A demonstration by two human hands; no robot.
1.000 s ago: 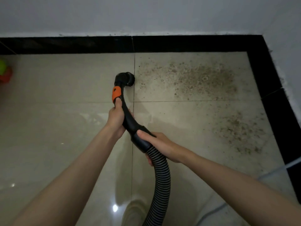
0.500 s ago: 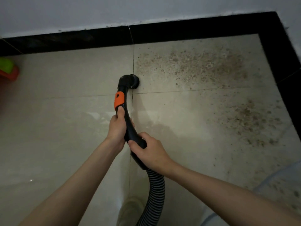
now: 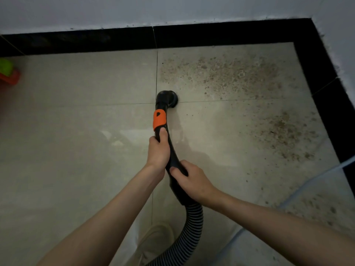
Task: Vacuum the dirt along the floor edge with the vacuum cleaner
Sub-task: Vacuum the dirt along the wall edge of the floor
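1. Two hands hold the vacuum's black handle (image 3: pixel 173 160), one ahead of the other. The left hand (image 3: pixel 158 150) grips the upper part, fingers wrapped round it and thumb lying along the top, its tip just below the orange slider (image 3: pixel 159 120).
2. The right hand (image 3: pixel 192 182) grips the lower part of the handle, thumb across the top and fingers curled underneath, just above where the ribbed hose (image 3: pixel 192 227) joins.
3. The hose curves down from the handle toward the bottom of the view, passing beside a pale shoe (image 3: pixel 155 240).
4. The nozzle (image 3: pixel 168 98) sits on the floor (image 3: pixel 76 131) where the tile joints cross, its round mouth turned to the right.
5. Dirt (image 3: pixel 230 75) lies scattered on the tile to the right of the nozzle, up against the black skirting (image 3: pixel 211 35) along the far wall. The nearest specks are just beside the nozzle.
6. A second patch of dirt (image 3: pixel 288 131) spreads further right, close to the black border by the side wall, well apart from the nozzle.
7. A pale cord (image 3: pixel 317 175) runs across the floor at the right.
8. At the far left edge sits a green and red object (image 3: pixel 8 73), too cut off to identify.
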